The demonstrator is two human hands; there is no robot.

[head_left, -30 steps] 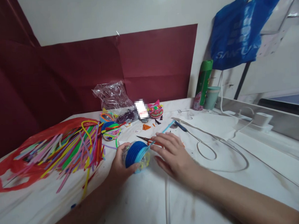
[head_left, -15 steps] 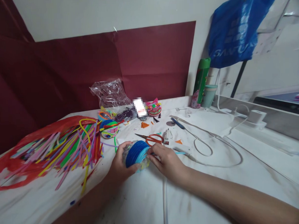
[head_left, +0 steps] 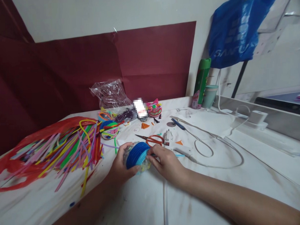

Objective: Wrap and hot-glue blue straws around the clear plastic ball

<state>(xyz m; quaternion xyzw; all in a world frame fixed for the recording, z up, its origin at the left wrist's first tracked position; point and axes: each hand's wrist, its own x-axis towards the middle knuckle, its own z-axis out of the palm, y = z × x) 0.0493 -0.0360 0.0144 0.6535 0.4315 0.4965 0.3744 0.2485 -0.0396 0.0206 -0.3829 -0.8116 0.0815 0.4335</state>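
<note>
My left hand [head_left: 121, 164] is closed around the side of a rounded craft ball [head_left: 138, 155], its thumb on the near side. Dark blue fuzzy rows cover the ball's middle, with light blue rows to their right; the ends look clear or pale. At the ball's right side my right hand [head_left: 163, 159] pinches a light blue pipe cleaner [head_left: 180, 155], whose tail pokes out beyond the knuckles. The fingertips partly hide where it meets the ball. Just behind lie orange-handled scissors [head_left: 154, 139] and a white hot glue gun [head_left: 182, 149].
Many colourful pipe cleaners [head_left: 67, 148] lie on a red plastic bag [head_left: 9, 176] at the left. Finished-looking decorated balls, one blue and green [head_left: 110, 129] and one pink [head_left: 154, 109], stand at the back. A blue-handled tool [head_left: 178, 124] and looping white cables [head_left: 230, 163] occupy the right.
The light blue pipe cleaner's tail at the right has shifted slightly, and the light blue band on the ball looks smoother. Both hands stay in almost the same place.
</note>
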